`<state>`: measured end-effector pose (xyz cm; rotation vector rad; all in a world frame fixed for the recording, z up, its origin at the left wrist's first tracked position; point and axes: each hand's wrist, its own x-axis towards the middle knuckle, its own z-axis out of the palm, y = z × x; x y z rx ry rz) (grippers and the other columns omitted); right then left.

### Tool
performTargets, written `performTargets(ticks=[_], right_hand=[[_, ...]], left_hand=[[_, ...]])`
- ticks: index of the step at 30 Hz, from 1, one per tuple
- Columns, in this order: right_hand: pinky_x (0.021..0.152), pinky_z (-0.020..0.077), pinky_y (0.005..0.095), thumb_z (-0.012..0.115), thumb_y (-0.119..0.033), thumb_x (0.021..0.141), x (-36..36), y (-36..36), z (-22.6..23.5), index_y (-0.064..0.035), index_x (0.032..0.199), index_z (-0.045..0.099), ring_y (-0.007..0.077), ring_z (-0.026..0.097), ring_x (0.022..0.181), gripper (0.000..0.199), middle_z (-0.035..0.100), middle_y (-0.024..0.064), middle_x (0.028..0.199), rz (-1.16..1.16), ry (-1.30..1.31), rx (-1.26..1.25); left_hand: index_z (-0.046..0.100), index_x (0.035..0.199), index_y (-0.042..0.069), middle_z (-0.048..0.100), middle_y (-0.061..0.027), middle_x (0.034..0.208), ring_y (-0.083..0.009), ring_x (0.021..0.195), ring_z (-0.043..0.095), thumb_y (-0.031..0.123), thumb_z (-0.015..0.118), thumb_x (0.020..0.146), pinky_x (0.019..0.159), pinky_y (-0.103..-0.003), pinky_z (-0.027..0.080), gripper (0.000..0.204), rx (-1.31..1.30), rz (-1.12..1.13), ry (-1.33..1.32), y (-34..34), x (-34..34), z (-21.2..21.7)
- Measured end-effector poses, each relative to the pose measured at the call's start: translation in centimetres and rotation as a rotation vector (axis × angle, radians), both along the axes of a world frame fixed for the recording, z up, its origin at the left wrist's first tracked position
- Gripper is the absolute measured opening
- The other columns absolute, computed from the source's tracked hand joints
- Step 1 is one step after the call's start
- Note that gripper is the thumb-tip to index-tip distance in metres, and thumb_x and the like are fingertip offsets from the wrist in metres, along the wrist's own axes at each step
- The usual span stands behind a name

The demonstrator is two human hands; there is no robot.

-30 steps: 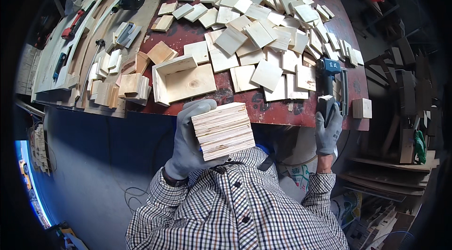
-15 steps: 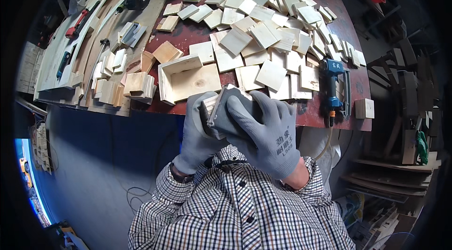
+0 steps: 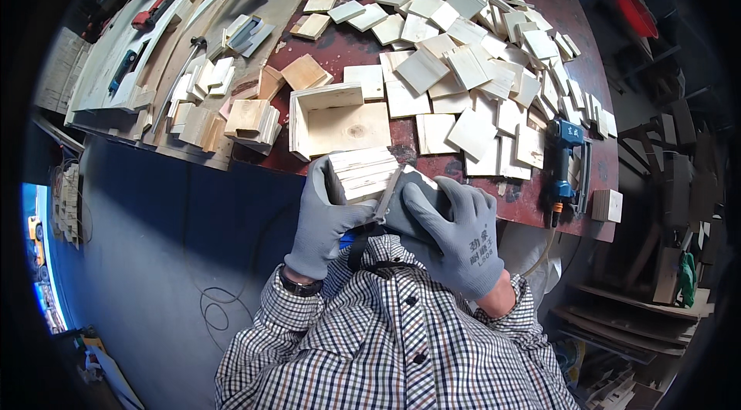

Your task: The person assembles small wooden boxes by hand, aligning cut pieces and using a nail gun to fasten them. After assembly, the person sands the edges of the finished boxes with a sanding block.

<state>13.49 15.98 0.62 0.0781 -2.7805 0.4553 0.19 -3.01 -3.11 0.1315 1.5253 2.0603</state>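
Head view: a stack of plywood pieces [image 3: 364, 173] is held in the left grip [image 3: 328, 217], in front of the checked shirt [image 3: 386, 325] and near the front edge of the red counter [image 3: 532, 201], with its layered edges exposed. The gloved fingers are closed around its left side, and the thumb is laid along the near side. In the right grip [image 3: 463, 244] a dark block [image 3: 417, 209], apparently for sanding, is clasped firmly; its edge is set at the stack's right end, though whether the two touch cannot be made out from this angle.

The stack is judged to be stiff, moderately heavy for its size and hardly fragile. Its pieces seem to be loose, so slipping between layers is to be expected if pressure is eased. It is best grasped across the two outermost faces, so that the layers are squeezed together, with the cut edges left bare; splinters may be met there. The block is judged light and rigid, and is best taken by its broad back.
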Motion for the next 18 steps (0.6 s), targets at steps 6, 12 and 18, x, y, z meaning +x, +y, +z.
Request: performTargets(ticks=[6,12,18], right_hand=[[0.097,0.0393,0.0501,0.085,-0.040,0.080,-0.6,1.3,0.2,-0.0171,0.147,0.064,0.0327,0.054,0.116,0.075,0.057,0.0177,0.135,-0.207,0.164,0.014],[0.100,0.0388,0.0514,0.081,-0.037,0.085,-4.0,-1.3,0.9,-0.0283,0.151,0.060,0.0340,0.052,0.116,0.070,0.055,0.0150,0.131,-0.125,0.252,0.028],[0.094,0.0410,0.0504,0.083,-0.029,0.080,-6.3,3.7,-1.9,-0.0198,0.147,0.063,0.0356,0.057,0.111,0.070,0.059,0.0198,0.126,-0.415,0.210,-0.054]], left_hand=[[0.041,0.151,0.002,0.059,-0.0138,0.141,-0.0232,0.128,0.062,-0.003,0.086,0.079,0.107,-0.036,0.056,0.085,0.031,-0.082,-0.054,0.7,-0.1,-0.3],[0.043,0.151,0.004,0.059,-0.0128,0.142,-0.0245,0.129,0.064,-0.013,0.079,0.079,0.105,-0.039,0.060,0.082,0.162,-0.136,0.092,2.5,1.0,0.0],[0.042,0.154,0.000,0.057,-0.0161,0.145,-0.0281,0.135,0.060,-0.011,0.075,0.076,0.112,-0.040,0.053,0.085,0.215,-0.013,-0.227,0.6,0.9,-0.3]])
